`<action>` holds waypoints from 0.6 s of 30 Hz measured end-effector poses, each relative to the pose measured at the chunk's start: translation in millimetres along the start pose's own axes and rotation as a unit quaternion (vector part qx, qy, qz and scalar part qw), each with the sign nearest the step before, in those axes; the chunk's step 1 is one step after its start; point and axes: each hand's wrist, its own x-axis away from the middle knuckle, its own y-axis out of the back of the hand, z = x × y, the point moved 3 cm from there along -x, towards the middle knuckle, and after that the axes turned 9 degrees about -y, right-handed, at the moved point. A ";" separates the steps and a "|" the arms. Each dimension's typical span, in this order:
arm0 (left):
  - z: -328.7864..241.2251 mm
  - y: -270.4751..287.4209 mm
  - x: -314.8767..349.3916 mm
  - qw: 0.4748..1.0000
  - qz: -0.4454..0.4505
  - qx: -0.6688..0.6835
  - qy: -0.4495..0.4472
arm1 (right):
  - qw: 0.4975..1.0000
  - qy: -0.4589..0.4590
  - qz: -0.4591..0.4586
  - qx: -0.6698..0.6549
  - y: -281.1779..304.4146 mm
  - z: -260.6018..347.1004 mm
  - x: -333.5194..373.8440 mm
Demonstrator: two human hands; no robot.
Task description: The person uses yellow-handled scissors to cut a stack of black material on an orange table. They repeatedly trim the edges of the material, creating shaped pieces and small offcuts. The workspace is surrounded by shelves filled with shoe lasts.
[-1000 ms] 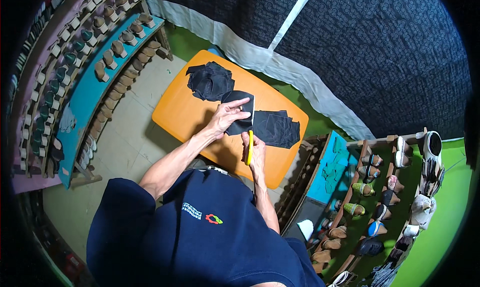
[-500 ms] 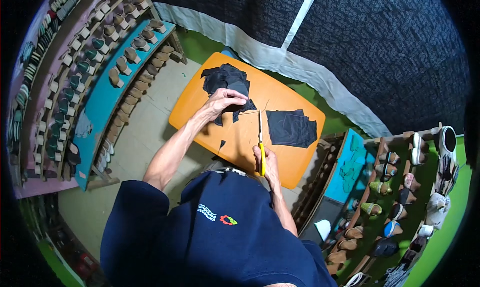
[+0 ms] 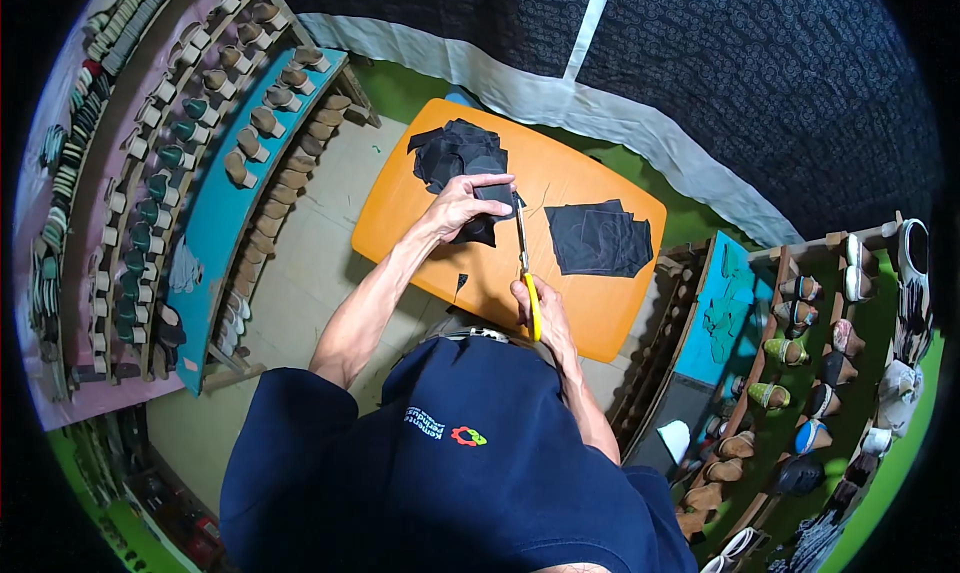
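Observation:
Over an orange table [image 3: 390, 223], my left hand [image 3: 462, 211] pinches a black fabric piece [image 3: 480, 235] between thumb and fingers. Part of the piece hangs below the hand, and the fingers hide some of it. My right hand [image 3: 550, 318] grips yellow-handled scissors [image 3: 535, 311], blades pointing away from me. Their tips reach the fabric's right edge beside my left fingertips; whether the blades are closed I cannot tell. Behind my left hand lies a loose heap of black fabric pieces [image 3: 445, 151]. A neater stack of black fabric [image 3: 598, 241] sits on the table's right side.
A small black scrap [image 3: 461, 282] lies near the table's front edge. Racks with shoes and shoe forms stand left [image 3: 215, 213] and right [image 3: 790, 351]. A dark patterned curtain [image 3: 740, 93] hangs behind the table. Green pieces [image 3: 725, 308] rest on a blue shelf.
The scissors have come up against the fabric by my left fingertips; before, their tips were a little apart from it. The held fabric has shifted. The whole view has turned slightly.

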 end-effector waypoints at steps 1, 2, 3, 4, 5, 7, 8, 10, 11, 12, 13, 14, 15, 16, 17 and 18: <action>1.6 -1.0 -0.5 1.000 0.001 0.010 -0.003 | 1.000 -0.011 0.000 -0.004 0.8 0.7 -0.5; 3.3 -2.0 -0.8 1.000 0.001 0.020 -0.007 | 1.000 -0.022 0.000 -0.008 1.4 1.0 -1.2; 5.2 -2.8 -1.0 1.000 0.003 0.017 -0.009 | 1.000 -0.022 -0.002 -0.007 1.9 1.6 -1.8; 5.9 -4.2 -1.4 1.000 0.005 0.014 -0.011 | 1.000 -0.021 -0.004 -0.007 2.3 2.3 -2.8; 6.3 -5.2 -1.5 1.000 0.007 0.011 -0.013 | 1.000 -0.020 -0.006 -0.006 2.7 2.6 -3.6; 6.4 -6.3 -1.5 1.000 0.009 0.005 -0.008 | 1.000 0.008 -0.017 0.015 2.7 0.5 -7.7; 6.0 -7.1 -1.6 1.000 0.011 0.003 -0.007 | 0.999 0.022 -0.022 0.025 2.7 -0.2 -9.3; 4.9 -8.1 -1.8 1.000 0.013 0.002 -0.004 | 0.999 0.021 -0.026 0.026 3.3 -1.2 -11.5; 4.2 -8.5 -1.8 1.000 0.013 0.002 -0.003 | 0.999 0.020 -0.027 0.026 3.4 -0.7 -11.8; 3.8 -9.3 -1.9 1.000 0.013 0.003 -0.001 | 0.999 0.006 -0.031 0.016 4.2 -0.7 -10.8; 4.4 -7.8 -2.1 1.000 0.013 0.002 -0.005 | 0.999 -0.006 -0.033 0.005 3.2 3.1 -8.4; 5.7 -7.3 -2.7 1.000 0.014 0.002 -0.010 | 0.999 -0.019 -0.035 -0.007 2.1 4.9 -7.4; 7.1 -7.1 -3.4 1.000 0.014 0.002 -0.014 | 0.999 -0.021 -0.035 -0.012 2.3 3.4 -8.4; 6.8 -6.3 -3.7 1.000 0.015 -0.006 -0.013 | 0.999 -0.024 -0.036 -0.018 2.8 0.9 -9.9; 6.6 -5.5 -3.6 1.000 0.016 -0.010 -0.017 | 0.999 -0.026 -0.036 -0.025 2.6 -1.0 -10.6; 6.8 -4.7 -3.3 1.000 0.018 -0.013 -0.022 | 0.998 -0.023 -0.043 -0.048 1.5 -2.3 -10.1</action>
